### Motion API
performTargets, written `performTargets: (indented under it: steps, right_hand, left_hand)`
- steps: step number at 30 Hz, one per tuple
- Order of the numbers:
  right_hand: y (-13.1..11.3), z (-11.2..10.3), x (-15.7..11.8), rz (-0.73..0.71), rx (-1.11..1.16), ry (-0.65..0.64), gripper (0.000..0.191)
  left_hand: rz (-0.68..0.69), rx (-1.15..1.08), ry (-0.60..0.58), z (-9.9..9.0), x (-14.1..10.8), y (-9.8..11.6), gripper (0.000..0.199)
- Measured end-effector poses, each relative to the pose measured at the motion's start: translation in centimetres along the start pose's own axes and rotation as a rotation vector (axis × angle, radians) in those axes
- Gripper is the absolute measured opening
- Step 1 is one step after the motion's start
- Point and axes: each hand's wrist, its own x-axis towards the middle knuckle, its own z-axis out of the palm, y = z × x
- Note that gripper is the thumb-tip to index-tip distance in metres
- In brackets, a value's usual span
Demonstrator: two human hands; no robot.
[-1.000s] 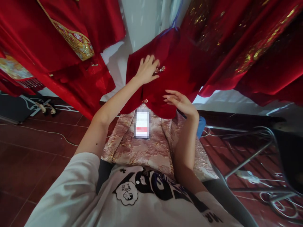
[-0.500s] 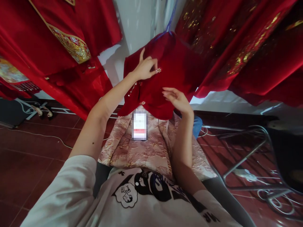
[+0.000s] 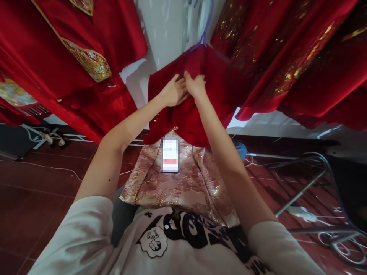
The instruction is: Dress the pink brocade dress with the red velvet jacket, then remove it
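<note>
Likely clothing shop, red garments (image 3: 114, 34) hanging

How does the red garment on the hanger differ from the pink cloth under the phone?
The red garment is mostly plain; the pink cloth has a shiny pattern. The red garment hangs from a blue hanger, while the pink cloth lies spread out, a lit phone on it. Both are fabric.

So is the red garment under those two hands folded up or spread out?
Spread out: the red garment hangs wide from a blue hanger, its lower edge reaching the patterned pink cloth.
</note>
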Motion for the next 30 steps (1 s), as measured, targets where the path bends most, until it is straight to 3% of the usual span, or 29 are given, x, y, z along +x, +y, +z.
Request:
performTargets:
  steps: [2, 3, 5, 9, 13, 16, 19, 23, 25, 27, 30]
  right_hand:
    - [-0.3, -0.7, -1.8, 0.273, -0.217, 0.128, 0.093]
    - [-0.3, -1.2, -2.8, 0.331, -0.300, 0.169, 0.095]
    - [0.3, -2.6, -4.6, 0.289, -0.385, 0.211, 0.093]
    - [2.0, -5.9, -7.2, 0.227, -0.518, 0.215, 0.082]
    - [2.3, -8.7, -8.9, 0.158, -0.656, 0.167, 0.076]
    - [2.6, -10.0, -9.6, 0.089, -0.706, 0.136, 0.073]
    - [3.7, -10.8, -9.5, 0.077, -0.742, 0.146, 0.072]
    - [4.5, -12.1, -8.6, 0.126, -0.758, 0.174, 0.070]
    - [3.9, -12.8, -8.5, 0.136, -0.730, 0.194, 0.069]
    - [2.7, -13.6, -8.5, 0.161, -0.727, 0.183, 0.068]
    - [1.0, -14.5, -8.6, 0.210, -0.756, 0.156, 0.065]
  left_hand:
    - [-0.003, 0.173, 0.032, -0.4, -0.8, 0.1, 0.033]
    - [-0.022, 0.238, 0.036, -0.5, -1.2, 0.0, 0.038]
    - [-0.096, 0.262, 0.047, -0.8, -1.9, -0.4, 0.041]
    - [-0.255, 0.053, 0.173, -0.8, -3.3, -1.3, 0.041]
    - [-0.514, -0.020, 0.240, -0.4, -4.1, -1.1, 0.069]
    - [-0.715, -0.036, 0.152, 0.1, -3.9, -1.2, 0.089]
    - [-0.799, -0.158, 0.125, 1.1, -2.8, -2.4, 0.088]
    - [-0.885, -0.444, 0.456, 2.1, -1.7, -4.3, 0.084]
    - [-0.885, -0.545, 0.553, 2.1, -1.7, -5.0, 0.081]
    - [-0.863, -0.571, 0.568, 1.8, -1.9, -5.7, 0.077]
    - [-0.898, -0.502, 0.488, 0.7, -2.0, -7.1, 0.066]
